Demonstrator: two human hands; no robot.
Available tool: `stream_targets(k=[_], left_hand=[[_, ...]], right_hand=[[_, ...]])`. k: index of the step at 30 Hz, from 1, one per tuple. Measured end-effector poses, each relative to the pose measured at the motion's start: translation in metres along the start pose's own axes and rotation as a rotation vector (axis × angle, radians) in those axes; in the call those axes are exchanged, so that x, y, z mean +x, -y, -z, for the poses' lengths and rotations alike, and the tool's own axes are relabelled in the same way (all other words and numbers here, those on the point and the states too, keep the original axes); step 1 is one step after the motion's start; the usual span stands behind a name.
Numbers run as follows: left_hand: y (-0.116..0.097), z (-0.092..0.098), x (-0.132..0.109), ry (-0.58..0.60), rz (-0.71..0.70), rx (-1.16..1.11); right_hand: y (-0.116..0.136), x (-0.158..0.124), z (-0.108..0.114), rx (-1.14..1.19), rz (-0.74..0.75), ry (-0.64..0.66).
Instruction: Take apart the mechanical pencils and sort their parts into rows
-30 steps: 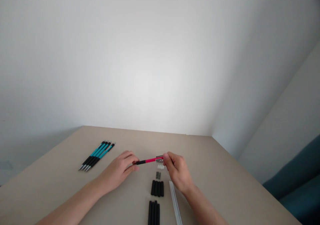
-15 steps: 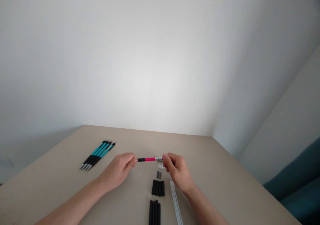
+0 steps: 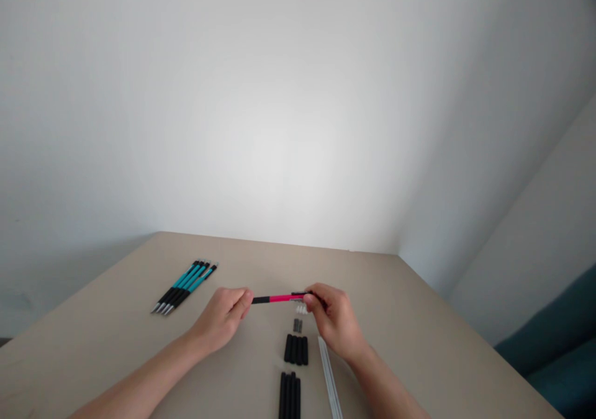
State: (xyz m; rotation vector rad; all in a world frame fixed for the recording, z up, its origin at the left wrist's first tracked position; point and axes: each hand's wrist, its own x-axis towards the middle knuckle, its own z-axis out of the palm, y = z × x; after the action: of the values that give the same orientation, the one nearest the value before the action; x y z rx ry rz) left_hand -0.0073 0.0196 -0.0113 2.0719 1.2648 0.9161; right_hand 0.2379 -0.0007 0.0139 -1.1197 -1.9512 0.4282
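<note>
A pink pen (image 3: 280, 298) with a black grip section is held level above the table between both hands. My left hand (image 3: 226, 319) is closed around its black end and hides the tip. My right hand (image 3: 334, 319) pinches the other end, where a dark, narrow piece like a clip lies along the pink barrel. Beneath the right hand are small white parts (image 3: 302, 310), partly covered. Closer to me lie small grey springs or coils (image 3: 297, 326), then a row of short black tubes (image 3: 296, 349).
Several teal and black pens (image 3: 184, 287) lie side by side at the left of the beige table (image 3: 112, 332). Longer black tubes (image 3: 289, 397) and thin white rods (image 3: 329, 378) are at the near edge. A wall stands behind; teal fabric (image 3: 549, 344) hangs at right.
The pen's right end now shows the dark clip-like piece against the pink barrel, where a silvery coiled section showed before. My hands have stayed nearly in place.
</note>
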Motion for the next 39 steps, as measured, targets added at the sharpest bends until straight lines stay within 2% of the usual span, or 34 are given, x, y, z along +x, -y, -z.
stream_targets(k=[3,9,16,21,27,34,39], left_hand=[[-0.0015,-0.0019,0.0002,0.009,0.037,-0.05],[-0.0069,0.0007,0.0017,-0.046,-0.008,0.006],[-0.0068,-0.0009,-0.0007,-0.025,-0.047,-0.057],[-0.0069,-0.0026,-0.0006,-0.034,0.036,-0.057],[-0.0084,0.0003,0.001,-0.094,-0.04,0.029],[-0.0044,-0.0035,0.0005,-0.029,0.012,-0.048],[-0.0085,-0.001,0.0016,-0.047,-0.012,0.002]], right_hand=[[-0.0017,-0.0001,-0.002,-0.009,-0.015,-0.022],[-0.0053,-0.0002,-0.0091,-0.031,-0.118,-0.034],[-0.0055,0.0019,-0.0079,-0.019,-0.099,-0.012],[-0.0047,0.0015,-0.0074,-0.036,-0.051,-0.028],[-0.0038,0.0009,-0.0073,-0.031,-0.064,-0.019],[-0.0033,0.0023,-0.007,-0.004,-0.065,-0.012],[-0.0018,0.001,-0.0065,-0.016,-0.07,-0.004]])
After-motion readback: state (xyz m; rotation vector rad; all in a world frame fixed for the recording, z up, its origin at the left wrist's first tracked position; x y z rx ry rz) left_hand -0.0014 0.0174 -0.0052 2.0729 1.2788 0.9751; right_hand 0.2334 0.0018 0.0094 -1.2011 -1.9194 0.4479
